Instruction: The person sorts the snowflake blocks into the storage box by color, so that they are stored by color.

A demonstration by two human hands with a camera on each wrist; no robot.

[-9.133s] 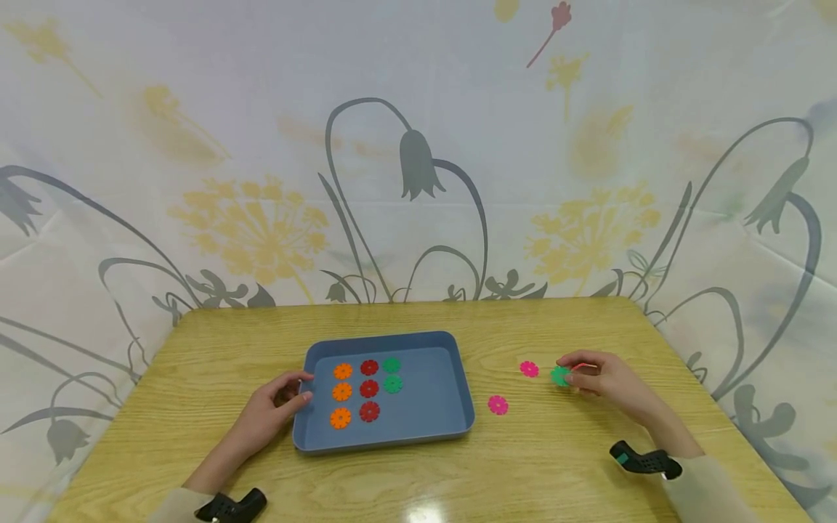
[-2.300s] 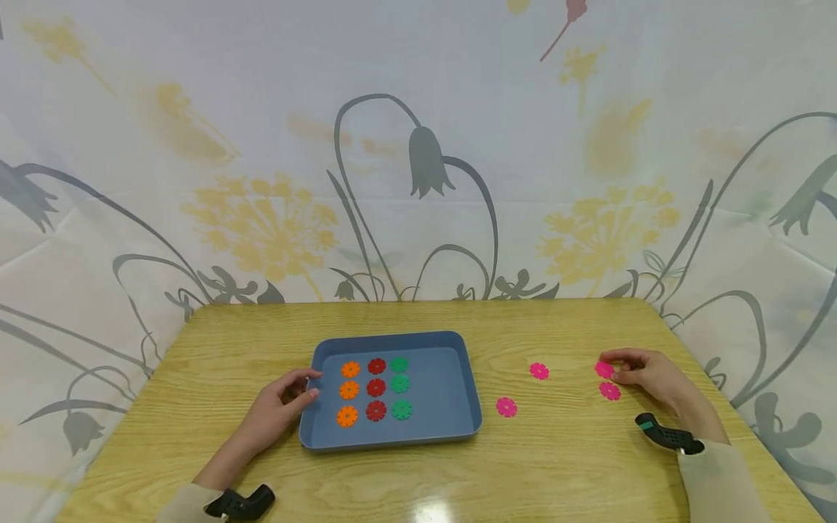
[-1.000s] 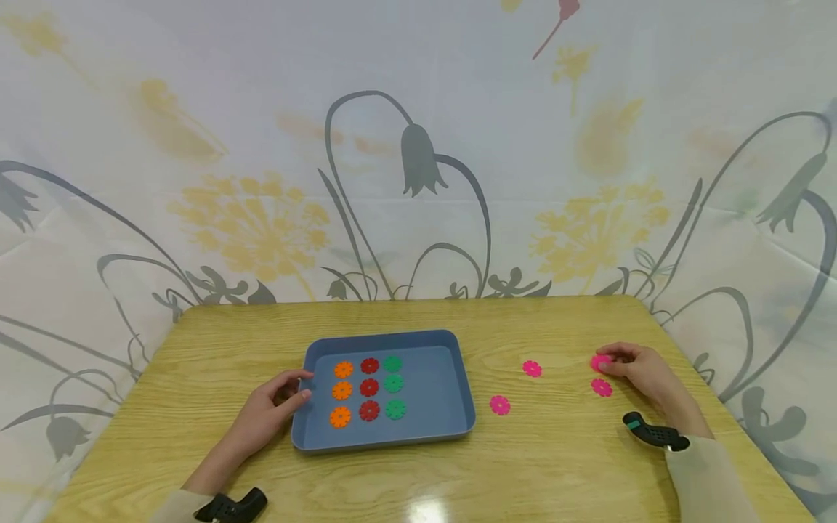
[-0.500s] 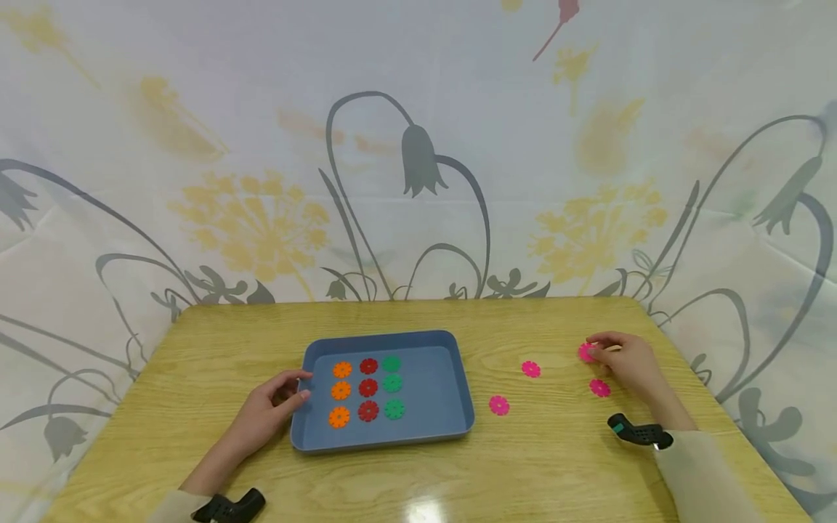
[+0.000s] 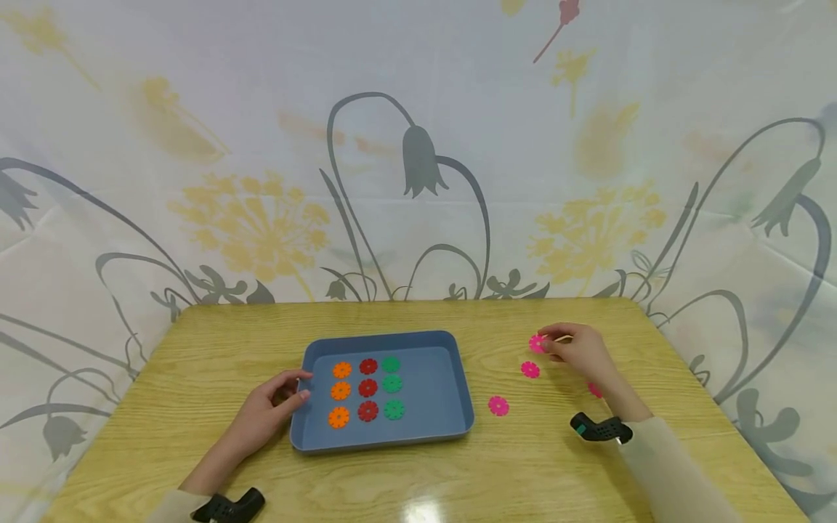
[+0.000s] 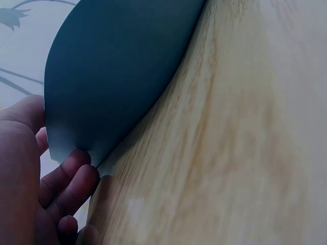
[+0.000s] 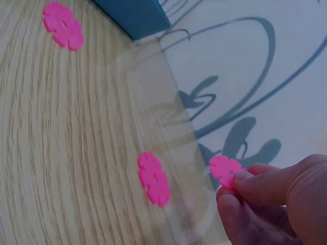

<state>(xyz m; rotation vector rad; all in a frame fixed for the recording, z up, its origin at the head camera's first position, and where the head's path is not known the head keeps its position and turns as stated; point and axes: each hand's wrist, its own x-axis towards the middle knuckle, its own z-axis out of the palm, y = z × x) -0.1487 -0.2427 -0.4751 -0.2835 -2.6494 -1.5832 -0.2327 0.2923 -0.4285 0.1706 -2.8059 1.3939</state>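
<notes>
My right hand [image 5: 582, 354] pinches a pink disc [image 5: 538, 343] above the wood, right of the tray; the right wrist view shows thumb and fingers on that disc [image 7: 224, 170]. My left hand [image 5: 264, 407] grips the left edge of the blue-grey tray [image 5: 434, 428], and in the left wrist view its fingers touch the tray's wall [image 6: 117, 66]. Inside the tray lie three columns of notched discs: orange [image 5: 340, 391], red [image 5: 368, 387] and green [image 5: 392, 383]. The tray's right part shows bare floor.
Two pink discs lie on the table [image 5: 484, 472] between tray and right hand, one farther back [image 5: 530, 370], one nearer [image 5: 498, 405]. Another pink disc [image 5: 595, 390] is partly hidden behind the right wrist. A patterned cloth [image 5: 418, 240] stands behind the table.
My right hand has moved left and slightly away with a pink disc, taken from the far right of the table. Earlier, a third green disc came into the tray. The left hand stays.
</notes>
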